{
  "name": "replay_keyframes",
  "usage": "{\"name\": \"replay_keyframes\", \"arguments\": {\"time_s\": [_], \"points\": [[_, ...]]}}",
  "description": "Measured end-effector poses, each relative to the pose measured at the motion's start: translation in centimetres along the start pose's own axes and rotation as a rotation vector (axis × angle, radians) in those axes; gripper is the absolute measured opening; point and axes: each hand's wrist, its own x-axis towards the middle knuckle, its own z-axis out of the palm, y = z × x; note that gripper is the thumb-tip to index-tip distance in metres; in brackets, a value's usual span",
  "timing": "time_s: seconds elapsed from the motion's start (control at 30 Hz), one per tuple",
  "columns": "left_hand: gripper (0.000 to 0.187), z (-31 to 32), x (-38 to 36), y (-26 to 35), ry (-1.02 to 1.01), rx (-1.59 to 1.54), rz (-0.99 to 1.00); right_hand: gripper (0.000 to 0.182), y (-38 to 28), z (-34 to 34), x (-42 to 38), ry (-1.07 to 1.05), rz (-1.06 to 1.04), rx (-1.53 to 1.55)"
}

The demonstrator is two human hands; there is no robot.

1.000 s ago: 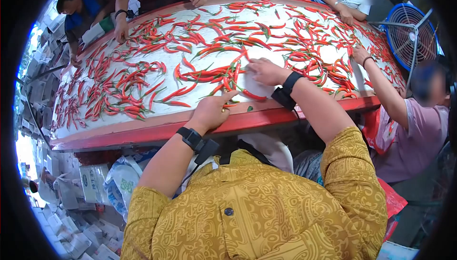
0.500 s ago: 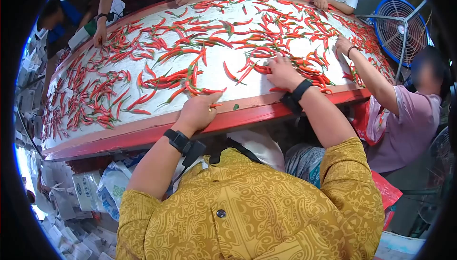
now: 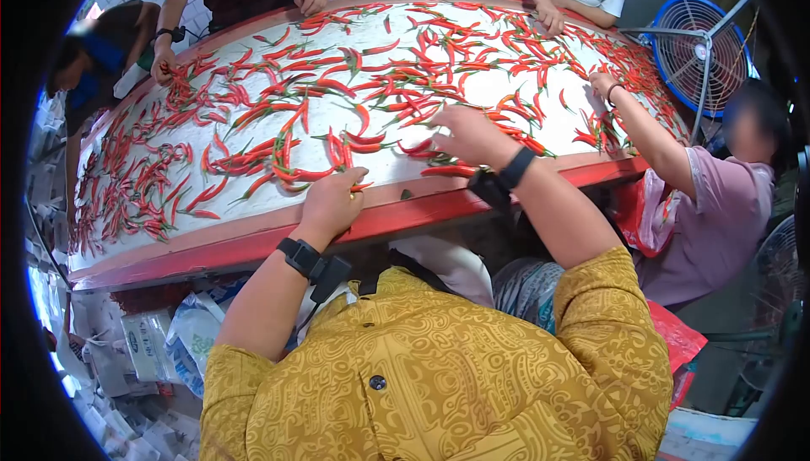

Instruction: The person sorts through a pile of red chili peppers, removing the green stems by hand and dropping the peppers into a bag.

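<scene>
Red chili peppers with green stems (image 3: 245, 161) lie scattered over a white surface on a large red-rimmed table (image 3: 380, 223). At the near rim, my left hand (image 3: 335, 199) has its fingers curled, with a red chili pepper (image 3: 361, 187) poking out past them. A small bunch of chili peppers (image 3: 340, 150) lies just beyond its fingertips. Farther right, my right hand (image 3: 472, 134) is over the peppers with thumb and fingers apart, fingertips close to a few of them. Its palm side is hidden. Some chili peppers (image 3: 447, 171) lie beneath its wrist.
A co-worker's hand (image 3: 601, 84) is among peppers on the right. Other people's hands (image 3: 163, 64) (image 3: 550, 17) are at the far edge. A blue-rimmed fan (image 3: 702, 54) stands at the right. Plastic bags (image 3: 198, 330) lie below left.
My right hand has moved left and lifted slightly, with its fingers spread more. Chili peppers now lie bunched beyond my left fingertips, and the whole view has shifted a little.
</scene>
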Motion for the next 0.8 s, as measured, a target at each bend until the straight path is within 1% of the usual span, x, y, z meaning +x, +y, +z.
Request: {"name": "replay_keyframes", "arguments": {"time_s": [0.03, 0.07, 0.1, 0.17, 0.2, 0.27, 0.3, 0.37, 0.4, 0.47, 0.5, 0.53, 0.57, 0.6, 0.63, 0.67, 0.7, 0.73, 0.77, 0.8], "points": [[0.034, 0.4, 0.3, 0.2, 0.003, -0.006, -0.002, 0.019, 0.9, -1.8, -1.5, -0.072, 0.162, -0.1], [0.032, 0.8, 0.6, 0.4, -0.007, 0.029, 0.024, 0.019, 2.9, -2.5, -3.0, -0.068, 0.199, -0.111], [0.031, 1.3, 0.9, 0.8, -0.018, 0.066, 0.048, 0.021, 3.7, -3.8, -4.3, -0.204, 0.251, -0.169], [0.03, 1.9, 1.3, 1.7, -0.025, 0.06, 0.033, 0.021, 8.1, -3.0, -6.3, -0.228, 0.229, -0.033], [0.029, 2.1, 1.6, 2.2, -0.034, 0.06, 0.024, 0.021, 9.0, -3.3, -6.5, -0.236, 0.226, -0.031], [0.029, 2.5, 2.0, 3.0, -0.012, 0.041, 0.005, 0.024, 11.0, -3.6, -6.5, -0.06, 0.16, -0.068], [0.03, 2.8, 2.0, 3.4, 0.006, 0.023, -0.009, 0.025, 11.1, -3.9, -6.6, 0.029, 0.074, -0.145], [0.029, 3.4, 2.3, 4.1, 0.041, 0.024, -0.017, 0.023, 11.2, -4.2, -7.0, 0.175, -0.011, -0.256], [0.029, 3.8, 2.5, 4.2, 0.107, -0.022, 0.017, 0.023, 10.5, -4.5, -7.1, 0.171, -0.011, -0.254], [0.026, 4.9, 2.9, 4.4, 0.211, -0.076, 0.086, 0.023, 8.0, -4.4, -7.8, -0.076, 0.113, 0.037], [0.026, 5.1, 3.2, 4.9, 0.208, -0.077, 0.084, 0.023, 6.8, -3.9, -8.5, -0.104, -0.019, 0.119], [0.025, 5.1, 3.3, 5.7, 0.168, -0.08, 0.092, 0.022, 4.5, -4.0, -9.1, -0.221, 0.035, 0.235], [0.024, 5.4, 3.5, 6.2, 0.127, -0.084, 0.1, 0.023, 3.1, -3.6, -9.8, -0.26, -0.009, 0.24], [0.023, 6.0, 3.8, 6.2, 0.075, -0.114, 0.132, 0.024, 2.6, -2.8, -10.1, -0.253, -0.05, 0.162], [0.023, 6.1, 4.1, 7.0, 0.069, -0.114, 0.131, 0.025, 2.5, -2.2, -10.4, -0.245, -0.092, 0.083], [0.021, 6.1, 4.4, 7.8, -0.055, -0.102, 0.122, 0.025, 3.3, -1.4, -10.4, -0.245, -0.089, 0.087], [0.019, 6.2, 4.9, 8.5, -0.178, -0.089, 0.113, 0.024, 4.1, -0.7, -10.4, -0.113, -0.203, 0.047], [0.031, 6.8, 5.4, 8.4, -0.203, -0.062, 0.113, 0.023, 5.0, -0.4, -10.6, 0.02, -0.314, 0.007], [0.031, 7.5, 5.5, 8.9, -0.206, -0.062, 0.117, 0.023, 6.0, -0.4, -11.1, 0.023, -0.309, 0.006], [0.039, 8.2, 5.7, 9.4, -0.111, 0.061, 0.076, 0.023, 6.9, -1.1, -11.5, 0.116, -0.266, 0.009]]}}
